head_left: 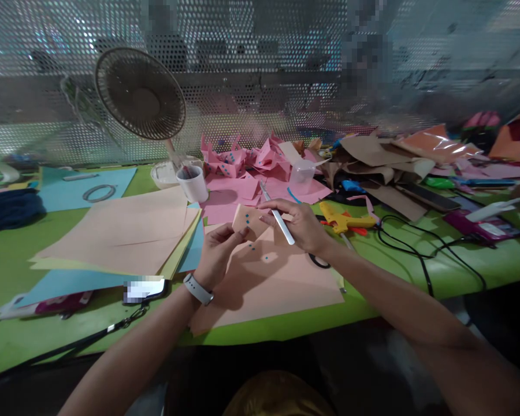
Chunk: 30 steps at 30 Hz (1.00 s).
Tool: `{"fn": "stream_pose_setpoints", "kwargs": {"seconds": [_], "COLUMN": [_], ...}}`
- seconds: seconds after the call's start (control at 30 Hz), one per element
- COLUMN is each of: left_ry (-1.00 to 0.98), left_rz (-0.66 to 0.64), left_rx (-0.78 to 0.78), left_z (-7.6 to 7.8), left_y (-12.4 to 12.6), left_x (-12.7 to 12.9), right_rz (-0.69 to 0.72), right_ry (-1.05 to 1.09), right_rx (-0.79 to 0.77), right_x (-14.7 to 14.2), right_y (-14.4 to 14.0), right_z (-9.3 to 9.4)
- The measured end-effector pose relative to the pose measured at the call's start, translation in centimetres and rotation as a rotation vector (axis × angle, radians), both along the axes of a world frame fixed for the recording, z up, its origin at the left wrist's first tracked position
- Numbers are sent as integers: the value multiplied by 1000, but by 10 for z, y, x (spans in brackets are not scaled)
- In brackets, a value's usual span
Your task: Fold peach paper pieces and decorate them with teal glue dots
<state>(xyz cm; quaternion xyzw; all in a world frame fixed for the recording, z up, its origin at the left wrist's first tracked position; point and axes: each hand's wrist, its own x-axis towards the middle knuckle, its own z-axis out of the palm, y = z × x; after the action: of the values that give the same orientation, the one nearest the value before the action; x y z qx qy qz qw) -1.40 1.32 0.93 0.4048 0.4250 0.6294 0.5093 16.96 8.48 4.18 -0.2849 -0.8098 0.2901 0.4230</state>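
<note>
My left hand (220, 245) pinches a small folded peach paper piece (248, 219) with blue dots on it, held above a peach sheet (268, 286) on the green table (47, 335). My right hand (297, 222) grips a thin white paintbrush (276, 216) and also touches the right edge of the paper piece. The brush handle points up and left. More blue dots mark the peach sheet just below the hands. A white watch sits on my left wrist.
A white cup (193, 183) with a brush stands behind the hands, next to a small desk fan (141, 95). Pink folded papers (242, 159), a clear plastic cup (302, 173), a yellow glue gun (344, 219) with black cable, scissors, a phone (144, 290) and paper stacks lie around.
</note>
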Motion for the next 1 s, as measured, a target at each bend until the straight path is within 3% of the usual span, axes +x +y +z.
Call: {"fn": "stream_pose_setpoints", "kwargs": {"seconds": [0.5, 0.67, 0.77, 1.0], "left_ry": [-53, 18, 27, 3], "left_rz": [-27, -243, -333, -236], "left_rx": [-31, -215, -156, -136], "left_z": [6, 0, -7, -4], "left_y": [-1, -1, 0, 0], "left_x": [1, 2, 3, 3], "right_rz": [-4, -24, 7, 91], "right_ry": [29, 54, 53, 21], "right_rx": [2, -3, 0, -14], "right_x": [1, -7, -19, -48], "right_y": [1, 3, 1, -1], "right_z": [5, 10, 13, 20]}}
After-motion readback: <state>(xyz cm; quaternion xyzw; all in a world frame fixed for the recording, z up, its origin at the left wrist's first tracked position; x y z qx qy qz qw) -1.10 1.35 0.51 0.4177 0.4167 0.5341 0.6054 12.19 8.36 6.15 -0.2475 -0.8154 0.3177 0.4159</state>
